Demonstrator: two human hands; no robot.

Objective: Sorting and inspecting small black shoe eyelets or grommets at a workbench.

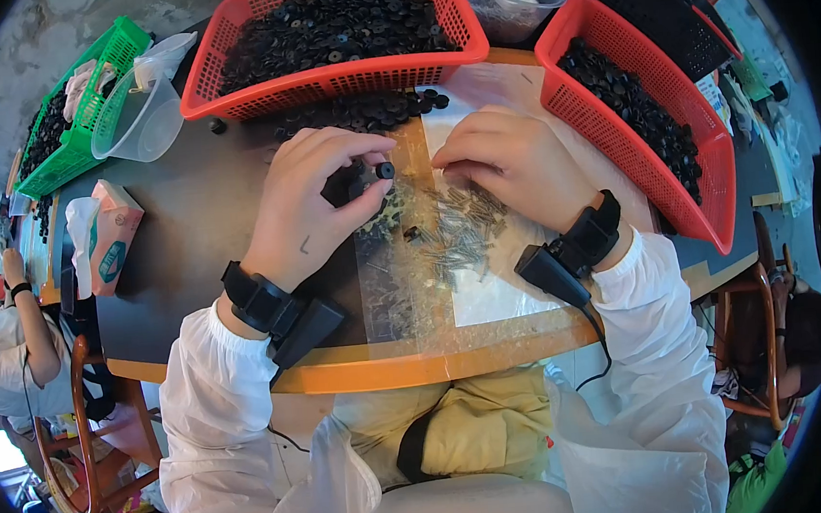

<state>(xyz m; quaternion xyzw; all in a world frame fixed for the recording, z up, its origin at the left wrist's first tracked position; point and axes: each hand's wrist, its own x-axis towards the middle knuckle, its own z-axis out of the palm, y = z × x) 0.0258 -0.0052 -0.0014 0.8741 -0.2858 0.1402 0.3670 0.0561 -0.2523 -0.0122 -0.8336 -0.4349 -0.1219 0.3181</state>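
Note:
A small black round piece with a hole [384,171] is gripped between the thumb and index finger of my left hand [302,196]. More dark pieces seem to sit in that palm, mostly hidden by the fingers. To its right, my right hand [527,165] has its fingers curled and their tips together; what they hold, if anything, is hidden. Thin metal pins [462,233] lie scattered on the table below and between the hands. One loose black piece [412,233] rests at the left of the pins. A heap of black round pieces [366,113] spreads just beyond my hands.
A red basket [338,72] full of black pieces stands at the back, another red basket [641,147] at the right. Clear tubs [144,123], a green basket [98,141] and a tissue box [115,239] are at the left. A person [18,350] sits far left.

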